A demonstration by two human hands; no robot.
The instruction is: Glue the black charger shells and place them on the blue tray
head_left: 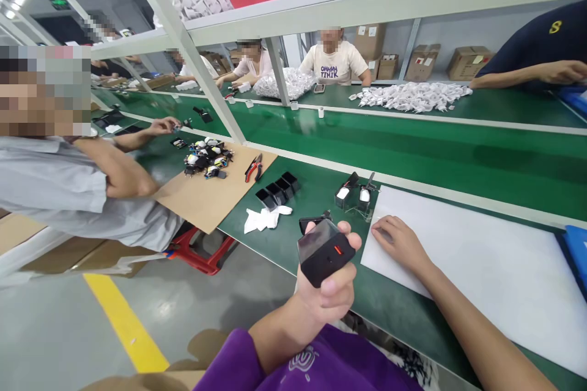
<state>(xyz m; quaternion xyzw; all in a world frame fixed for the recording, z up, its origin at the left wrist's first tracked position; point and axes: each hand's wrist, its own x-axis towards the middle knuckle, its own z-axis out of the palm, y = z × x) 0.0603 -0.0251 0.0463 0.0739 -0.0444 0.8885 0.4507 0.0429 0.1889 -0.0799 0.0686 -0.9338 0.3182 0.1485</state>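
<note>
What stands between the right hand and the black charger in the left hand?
Nothing visible. The left hand holds the black charger up; the right hand rests on the edge of the white sheet beside it, with only bare green table between them.

Factory: conveyor line [413, 153], seated workers [334, 61].

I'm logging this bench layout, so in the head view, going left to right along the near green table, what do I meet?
pile of small chargers → red-handled pliers → row of black housings → black charger held in the left hand → right hand resting on the white sheet → blue tray
</note>
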